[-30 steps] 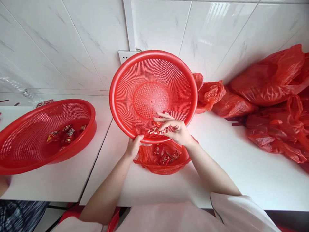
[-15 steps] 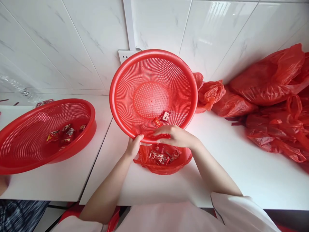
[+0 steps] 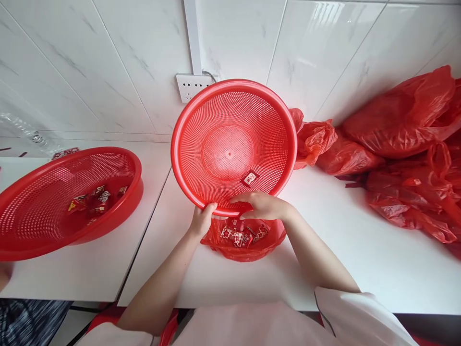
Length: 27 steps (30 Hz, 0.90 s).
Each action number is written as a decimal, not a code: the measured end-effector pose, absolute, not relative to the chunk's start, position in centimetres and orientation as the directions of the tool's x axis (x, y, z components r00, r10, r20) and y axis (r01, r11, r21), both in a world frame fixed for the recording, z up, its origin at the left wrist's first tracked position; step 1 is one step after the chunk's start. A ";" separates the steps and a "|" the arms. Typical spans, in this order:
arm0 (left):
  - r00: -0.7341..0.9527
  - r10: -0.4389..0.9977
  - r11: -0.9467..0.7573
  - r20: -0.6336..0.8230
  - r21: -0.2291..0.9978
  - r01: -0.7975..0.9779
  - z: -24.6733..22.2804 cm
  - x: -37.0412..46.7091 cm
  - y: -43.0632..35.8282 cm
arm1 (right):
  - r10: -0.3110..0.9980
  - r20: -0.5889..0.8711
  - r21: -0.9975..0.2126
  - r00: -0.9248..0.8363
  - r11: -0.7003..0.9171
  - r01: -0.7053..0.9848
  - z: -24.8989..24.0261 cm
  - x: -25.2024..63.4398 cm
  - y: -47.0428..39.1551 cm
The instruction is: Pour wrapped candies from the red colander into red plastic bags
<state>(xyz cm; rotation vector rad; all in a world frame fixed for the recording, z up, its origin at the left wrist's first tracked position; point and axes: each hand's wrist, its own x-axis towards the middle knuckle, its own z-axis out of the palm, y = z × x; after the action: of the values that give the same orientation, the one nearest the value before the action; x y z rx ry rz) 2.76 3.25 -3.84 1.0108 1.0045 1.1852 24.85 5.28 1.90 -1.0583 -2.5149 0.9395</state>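
I have the basket (image 3: 175,149) clamped by my left hand (image 3: 202,220) at seven o'clock and my right hand's (image 3: 267,205) fingers curled over its edge at five—holding what, I can't tell—so over-tilting could slide the packet (image 3: 249,179), inside at five, past the bag (image 3: 246,254) at six.

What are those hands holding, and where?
The left hand holds the middle basket by its near rim. The right hand is there too; its hold is unclear.

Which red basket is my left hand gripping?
The middle basket, by the open bag: your left hand grips its rim. That hand doesn't touch the left basket.
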 end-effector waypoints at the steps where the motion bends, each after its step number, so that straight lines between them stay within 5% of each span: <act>1: 0.098 0.993 0.092 -0.070 0.965 -0.245 -3.8 2.6 3.4 | 0.714 -0.015 -0.661 -0.700 0.518 0.543 2.1 25.0 5.3; 12: 0.045 0.996 0.086 -0.076 0.948 -0.307 -4.3 1.7 4.2 | 0.886 -0.023 -0.942 -0.464 0.137 0.308 1.3 25.4 6.1; 17: 0.027 0.994 0.107 -0.104 0.945 -0.311 -4.2 1.5 4.3 | 0.832 0.026 -0.940 -0.554 0.209 0.270 2.0 25.6 5.7; 23: 0.061 0.993 0.113 -0.099 0.949 -0.294 -3.6 1.6 3.8 | 0.874 0.385 -0.608 -0.298 0.483 0.630 1.4 25.1 6.5; 27: 0.102 0.991 0.115 -0.092 0.961 -0.251 -3.6 1.5 3.4 | 0.902 0.334 -0.341 -0.273 0.386 0.857 0.3 25.1 6.9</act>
<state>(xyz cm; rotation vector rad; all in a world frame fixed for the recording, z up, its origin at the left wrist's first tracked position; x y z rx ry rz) 1.51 3.36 -3.55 0.9848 1.0027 1.1804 25.05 6.94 0.33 -1.5100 -2.1774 0.1270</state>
